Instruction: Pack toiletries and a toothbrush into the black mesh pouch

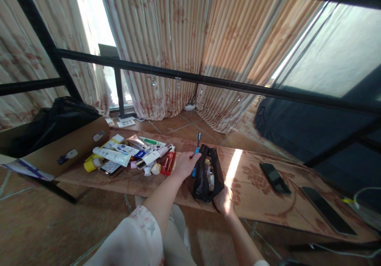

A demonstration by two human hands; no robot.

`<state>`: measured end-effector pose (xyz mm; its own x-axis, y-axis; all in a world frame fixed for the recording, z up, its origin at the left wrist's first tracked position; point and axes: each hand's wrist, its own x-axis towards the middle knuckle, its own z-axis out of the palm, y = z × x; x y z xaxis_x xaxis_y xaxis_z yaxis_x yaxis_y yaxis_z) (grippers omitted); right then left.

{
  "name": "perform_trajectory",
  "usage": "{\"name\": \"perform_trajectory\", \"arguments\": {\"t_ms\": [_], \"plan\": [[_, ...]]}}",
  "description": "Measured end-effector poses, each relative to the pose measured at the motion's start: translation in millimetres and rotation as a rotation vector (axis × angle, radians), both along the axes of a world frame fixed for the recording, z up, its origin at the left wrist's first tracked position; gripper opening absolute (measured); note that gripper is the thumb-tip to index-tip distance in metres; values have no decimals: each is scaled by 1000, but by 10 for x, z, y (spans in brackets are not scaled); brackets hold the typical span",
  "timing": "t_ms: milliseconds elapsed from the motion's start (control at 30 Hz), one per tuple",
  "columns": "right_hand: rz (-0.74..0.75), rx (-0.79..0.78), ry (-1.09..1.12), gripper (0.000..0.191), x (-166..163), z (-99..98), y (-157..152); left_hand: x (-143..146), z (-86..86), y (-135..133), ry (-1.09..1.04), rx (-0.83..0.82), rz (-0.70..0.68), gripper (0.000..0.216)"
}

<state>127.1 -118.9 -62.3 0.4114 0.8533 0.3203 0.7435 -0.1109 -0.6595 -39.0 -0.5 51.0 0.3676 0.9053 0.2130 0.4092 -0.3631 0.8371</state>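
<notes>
Head view: black toiletry pouch [207, 175] stands open near the front edge of the low table [262, 202], right hand [224, 199] gripping its base. Left hand [185, 163] pinches a blue toothbrush [196, 152] at the mouth. I'd slide it in handle first, keeping the pouch steady. Pile of tubes [131, 155] sits toward the left end, two phones [275, 177] right

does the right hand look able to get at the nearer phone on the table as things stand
Probably not right away: the right hand is gripping the black pouch. The table between it and the nearer phone looks bare.
</notes>
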Motion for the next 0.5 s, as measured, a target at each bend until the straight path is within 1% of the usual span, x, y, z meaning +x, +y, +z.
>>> {"name": "perform_trajectory", "arguments": {"t_ms": [133,233,400,500], "plan": [[-11,20,4,27,4,-12,7,4,-2,1,-5,-1,3,43],[-23,-4,3,27,-2,-10,23,16,-34,15,-29,11,-3,40],[-109,-8,-25,24,-20,-30,58,37,-116,54,-93,-4,-30,27],[-112,-5,-31,24,-14,-48,70,39,-137,66,-107,-4,-25,20]]}}
